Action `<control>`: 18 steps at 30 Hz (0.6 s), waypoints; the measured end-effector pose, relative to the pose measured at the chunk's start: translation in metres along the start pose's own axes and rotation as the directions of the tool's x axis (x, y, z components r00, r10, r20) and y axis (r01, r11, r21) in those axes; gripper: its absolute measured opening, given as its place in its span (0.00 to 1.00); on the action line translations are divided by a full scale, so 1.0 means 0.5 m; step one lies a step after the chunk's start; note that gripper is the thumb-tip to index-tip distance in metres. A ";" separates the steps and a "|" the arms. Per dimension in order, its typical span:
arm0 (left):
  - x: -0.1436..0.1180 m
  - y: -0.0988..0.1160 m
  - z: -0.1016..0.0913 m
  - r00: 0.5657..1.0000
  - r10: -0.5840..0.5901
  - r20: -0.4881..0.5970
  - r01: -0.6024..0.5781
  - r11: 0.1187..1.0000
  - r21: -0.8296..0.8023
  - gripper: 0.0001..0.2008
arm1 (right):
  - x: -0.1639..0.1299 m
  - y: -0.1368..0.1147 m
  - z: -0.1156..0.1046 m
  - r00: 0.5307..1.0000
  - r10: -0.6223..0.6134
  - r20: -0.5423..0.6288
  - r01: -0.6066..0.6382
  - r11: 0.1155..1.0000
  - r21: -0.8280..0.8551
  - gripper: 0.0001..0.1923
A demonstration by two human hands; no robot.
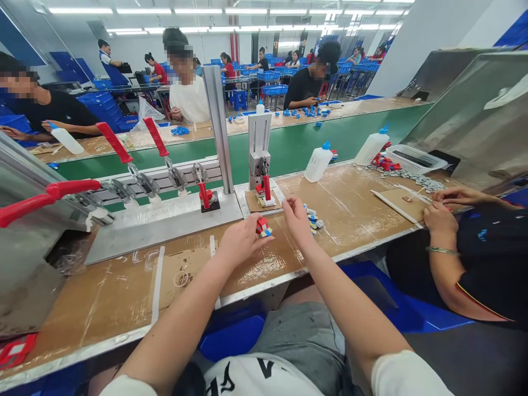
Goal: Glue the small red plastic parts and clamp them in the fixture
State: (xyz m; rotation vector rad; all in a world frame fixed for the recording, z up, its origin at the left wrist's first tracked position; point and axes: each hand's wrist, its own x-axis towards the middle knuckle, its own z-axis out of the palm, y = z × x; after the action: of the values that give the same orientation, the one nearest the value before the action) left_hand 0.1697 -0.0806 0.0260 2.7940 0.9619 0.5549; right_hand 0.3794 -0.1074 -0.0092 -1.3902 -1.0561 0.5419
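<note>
Left hand (243, 239) pinches a small red plastic block (262, 226) near the table's (124, 297) front edge, right hand (297, 219) half-open beside it; looks light, stiff, best gripped by its sides.

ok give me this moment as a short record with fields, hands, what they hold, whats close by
left hand: left hand holds a small red part with pale pieces, just above the bench
right hand: right hand raised beside that part, fingers bent, holding nothing visible
near the hands: small press with red handle; loose small pieces
bench: brown worktop, two white glue bottles
right of the person: a co-worker's hands on the worktop
</note>
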 end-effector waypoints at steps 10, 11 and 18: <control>0.196 -0.121 0.003 0.991 -0.062 0.122 0.071 0.995 -0.071 0.21 | 0.127 -0.059 0.003 0.958 -0.052 0.281 -0.044 0.946 0.323 0.27; 0.210 -0.127 0.003 0.990 -0.046 0.132 0.058 0.994 -0.091 0.21 | 0.125 -0.079 0.001 0.954 -0.061 0.293 -0.068 0.909 0.412 0.26; 0.236 -0.144 0.025 0.990 0.066 0.122 -0.023 0.946 -0.323 0.28 | 0.154 -0.197 -0.011 0.941 -0.288 0.179 0.105 0.750 0.654 0.24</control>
State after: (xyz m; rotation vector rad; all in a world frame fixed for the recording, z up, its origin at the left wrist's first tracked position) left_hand 0.2198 0.0489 0.0322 2.5286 0.7110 0.4772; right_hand 0.3943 -0.0623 0.1065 -0.5963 -1.0801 0.8550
